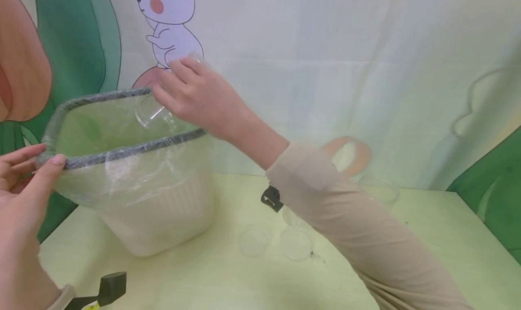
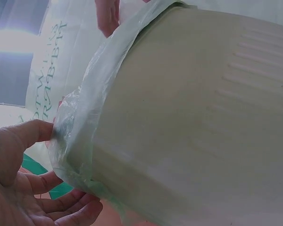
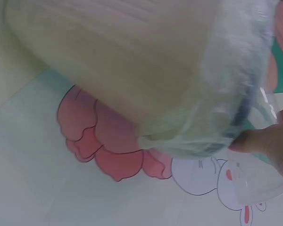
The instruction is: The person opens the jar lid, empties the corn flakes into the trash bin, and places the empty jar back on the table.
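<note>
A pale waste bin [image 1: 163, 210] lined with a clear plastic bag [image 1: 134, 165] stands on the left of the table, its grey rim [image 1: 122, 152] under the film. My left hand [image 1: 24, 183] pinches the rim's near left corner between thumb and fingers. In the left wrist view, that left hand [image 2: 47, 174] has its thumb and fingers on the bag's folded edge. Over the bin's far right rim, my right hand [image 1: 195, 93] grips a clear plastic cup [image 1: 152, 113], whose round edge shows inside the opening. Fingers hide part of the cup.
Clear round plastic pieces, one a disc [image 1: 296, 243] and another a disc [image 1: 253, 241], lie on the table [image 1: 195, 274] right of the bin. A further clear round piece [image 1: 380, 190] is behind my right sleeve. A printed curtain [image 1: 325, 52] hangs behind.
</note>
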Motion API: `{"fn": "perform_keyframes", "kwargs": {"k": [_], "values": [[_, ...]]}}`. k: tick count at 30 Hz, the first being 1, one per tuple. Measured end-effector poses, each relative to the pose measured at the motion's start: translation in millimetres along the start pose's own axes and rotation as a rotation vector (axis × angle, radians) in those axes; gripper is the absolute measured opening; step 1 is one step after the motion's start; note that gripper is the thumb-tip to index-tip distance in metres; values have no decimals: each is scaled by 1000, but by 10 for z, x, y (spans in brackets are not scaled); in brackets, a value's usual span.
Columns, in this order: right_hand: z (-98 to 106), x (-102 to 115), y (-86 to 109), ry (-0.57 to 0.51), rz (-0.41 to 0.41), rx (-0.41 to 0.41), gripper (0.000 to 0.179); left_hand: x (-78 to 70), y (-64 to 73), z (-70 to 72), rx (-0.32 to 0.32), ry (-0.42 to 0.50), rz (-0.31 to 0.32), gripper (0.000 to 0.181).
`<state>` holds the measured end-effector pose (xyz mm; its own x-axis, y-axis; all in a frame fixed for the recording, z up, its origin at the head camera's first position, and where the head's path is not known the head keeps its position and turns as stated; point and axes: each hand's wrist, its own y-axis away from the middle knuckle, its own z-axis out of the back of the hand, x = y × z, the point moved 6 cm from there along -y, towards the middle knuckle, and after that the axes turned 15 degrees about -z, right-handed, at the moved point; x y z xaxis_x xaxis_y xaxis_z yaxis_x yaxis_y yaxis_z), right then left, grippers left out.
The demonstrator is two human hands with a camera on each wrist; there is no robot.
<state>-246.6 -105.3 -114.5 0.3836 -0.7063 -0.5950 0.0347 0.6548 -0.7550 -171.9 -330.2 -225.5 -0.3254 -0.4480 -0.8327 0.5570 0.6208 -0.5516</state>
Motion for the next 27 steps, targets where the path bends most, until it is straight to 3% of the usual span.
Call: {"fn": "perform_keyframes", "kwargs": {"k": [2,4,7,11,18,27], "values": [[-59,77,58,-13,57,31,35,9,-5,5,-1,-4,2,26],[-95,81,79,-7,54,47,35,18,-7,5,6,-18,12,26],[-92,3,64,17,3,42,39,18,-8,-5,19,-24,26,27],[-23,-133,32,55,-102,-49,42,-4,-6,-27,25,-16,31,27],[-24,-101,119,2,-16,27,39,1,-7,-49,25,-15,45,26],[51,-179,193,-46,-106,1,38,29,-5,-50,28,-47,30,27]]}}
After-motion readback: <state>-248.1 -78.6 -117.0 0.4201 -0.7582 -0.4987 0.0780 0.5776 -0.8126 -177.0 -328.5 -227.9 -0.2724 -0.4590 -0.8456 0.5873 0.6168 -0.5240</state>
